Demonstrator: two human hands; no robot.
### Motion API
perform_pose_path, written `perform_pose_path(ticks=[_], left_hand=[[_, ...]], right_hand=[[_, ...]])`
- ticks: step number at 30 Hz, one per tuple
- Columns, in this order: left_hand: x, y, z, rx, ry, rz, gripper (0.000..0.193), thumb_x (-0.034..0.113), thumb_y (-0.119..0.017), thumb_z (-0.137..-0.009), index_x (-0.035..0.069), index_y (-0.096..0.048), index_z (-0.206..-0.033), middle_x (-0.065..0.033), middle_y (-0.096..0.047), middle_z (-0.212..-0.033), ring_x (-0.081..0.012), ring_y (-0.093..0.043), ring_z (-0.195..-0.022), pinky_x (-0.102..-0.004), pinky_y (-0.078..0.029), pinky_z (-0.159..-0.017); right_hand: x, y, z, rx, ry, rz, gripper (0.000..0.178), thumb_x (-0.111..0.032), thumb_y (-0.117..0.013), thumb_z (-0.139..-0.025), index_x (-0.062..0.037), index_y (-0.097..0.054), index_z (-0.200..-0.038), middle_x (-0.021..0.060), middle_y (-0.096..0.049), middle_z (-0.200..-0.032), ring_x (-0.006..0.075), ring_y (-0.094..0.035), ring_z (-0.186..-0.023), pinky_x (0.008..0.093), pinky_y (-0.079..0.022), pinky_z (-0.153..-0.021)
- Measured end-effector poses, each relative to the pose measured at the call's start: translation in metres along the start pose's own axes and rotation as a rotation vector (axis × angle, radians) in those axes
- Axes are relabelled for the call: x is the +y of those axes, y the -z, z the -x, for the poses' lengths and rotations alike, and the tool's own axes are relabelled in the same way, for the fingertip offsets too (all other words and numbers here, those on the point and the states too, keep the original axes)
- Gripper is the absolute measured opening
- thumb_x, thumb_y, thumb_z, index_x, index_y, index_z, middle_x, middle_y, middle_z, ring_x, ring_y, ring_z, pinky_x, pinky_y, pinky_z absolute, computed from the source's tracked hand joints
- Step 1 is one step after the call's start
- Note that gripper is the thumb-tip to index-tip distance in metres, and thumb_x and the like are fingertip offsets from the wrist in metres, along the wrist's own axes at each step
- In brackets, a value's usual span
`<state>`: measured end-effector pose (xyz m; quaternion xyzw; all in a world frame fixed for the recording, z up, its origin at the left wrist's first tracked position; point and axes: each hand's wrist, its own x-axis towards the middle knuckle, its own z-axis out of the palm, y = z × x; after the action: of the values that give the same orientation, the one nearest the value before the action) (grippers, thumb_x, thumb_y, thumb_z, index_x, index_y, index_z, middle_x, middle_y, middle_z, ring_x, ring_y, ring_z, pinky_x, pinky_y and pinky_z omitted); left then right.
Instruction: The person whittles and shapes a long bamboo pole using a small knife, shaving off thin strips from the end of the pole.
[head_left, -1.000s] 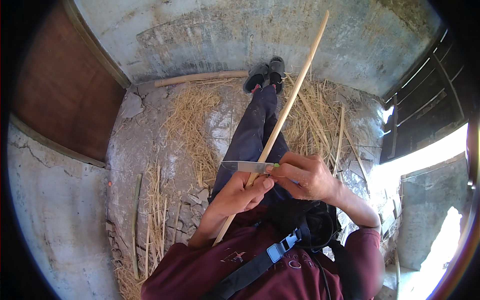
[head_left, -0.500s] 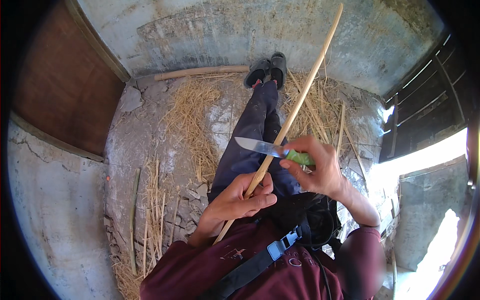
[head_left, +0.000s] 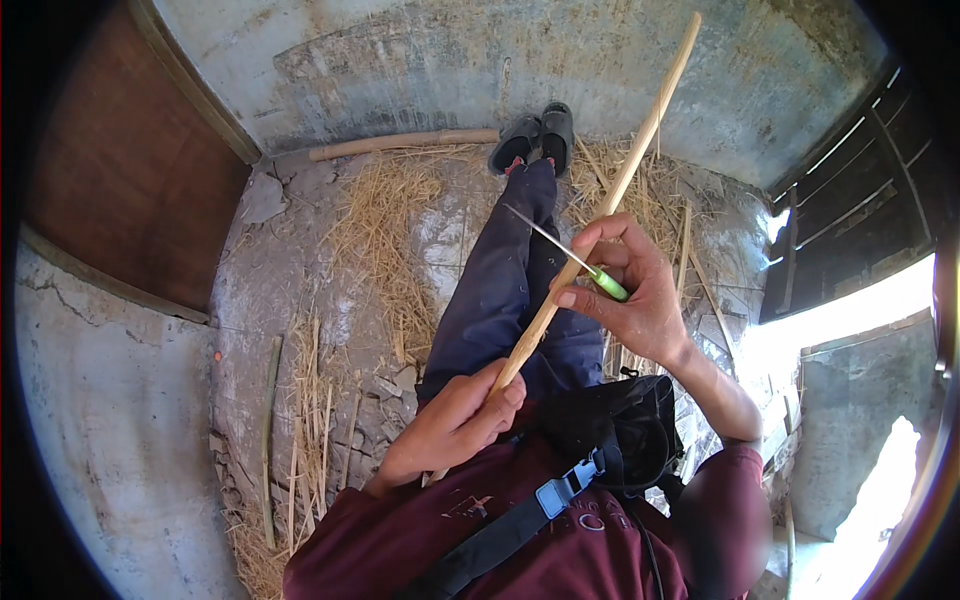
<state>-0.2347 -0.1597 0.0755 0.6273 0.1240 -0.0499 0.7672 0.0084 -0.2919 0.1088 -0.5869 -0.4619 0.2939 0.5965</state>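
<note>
A long, pale bamboo strip [head_left: 648, 135] slants up and away to the right over my outstretched legs. Its lower part is gripped in my closed left hand [head_left: 458, 418], near my belly. Farther up the strip, my right hand [head_left: 638, 285] holds a knife [head_left: 608, 283] by its green handle. The thin blade points to the upper left and shows nearly edge-on, crossing the strip. My right thumb and fingers also touch the strip around the knife. The near end of the strip is mostly hidden behind my left hand and forearm.
Shavings [head_left: 385, 235] are scattered beside my legs. A bamboo pole [head_left: 405, 143] lies along the far wall [head_left: 420, 70], left of my shoes [head_left: 556, 135]. A greenish stick [head_left: 270, 440] is on the left floor. A black bag [head_left: 580, 420] rests at my lap.
My left hand has moved slightly down and closed over the strip. My right hand has shifted up onto the strip, and the knife blade has turned from flat to edge-on.
</note>
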Motion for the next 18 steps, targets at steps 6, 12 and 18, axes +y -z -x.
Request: perform_pose_path(ticks=[6,12,18], left_hand=[[-0.001,-0.001,0.002,-0.082,0.018,0.222,0.038,0.041,-0.042,-0.12,0.007,-0.051,-0.106,0.0046,-0.039,-0.071,-0.0034,-0.034,-0.058,-0.0229,-0.029,-0.051],[-0.005,0.003,-0.007,-0.328,-0.031,0.612,0.048,0.056,-0.04,-0.116,0.011,-0.046,-0.1,0.0064,-0.033,-0.063,-0.0024,-0.027,-0.047,-0.0225,-0.021,-0.04],[-0.015,0.005,-0.012,-0.363,-0.089,0.685,0.048,0.055,-0.044,-0.115,0.011,-0.043,-0.096,0.0063,-0.029,-0.057,-0.0037,-0.025,-0.042,-0.0236,-0.021,-0.038]], right_hand=[[-0.021,0.002,0.01,0.122,0.002,0.112,0.049,-0.005,-0.081,-0.097,-0.0039,-0.051,-0.135,0.0099,-0.076,-0.104,0.0159,-0.076,-0.097,0.0289,-0.059,-0.079],[-0.016,-0.004,0.019,0.064,0.591,0.615,0.037,-0.02,-0.087,-0.092,-0.0059,-0.065,-0.119,0.0082,-0.075,-0.096,0.0235,-0.075,-0.072,0.0334,-0.058,-0.059],[-0.018,-0.013,0.028,-0.063,0.699,0.786,0.027,-0.024,-0.091,-0.086,-0.0129,-0.073,-0.103,-0.0006,-0.062,-0.079,0.0184,-0.064,-0.054,0.0347,-0.047,-0.044]])
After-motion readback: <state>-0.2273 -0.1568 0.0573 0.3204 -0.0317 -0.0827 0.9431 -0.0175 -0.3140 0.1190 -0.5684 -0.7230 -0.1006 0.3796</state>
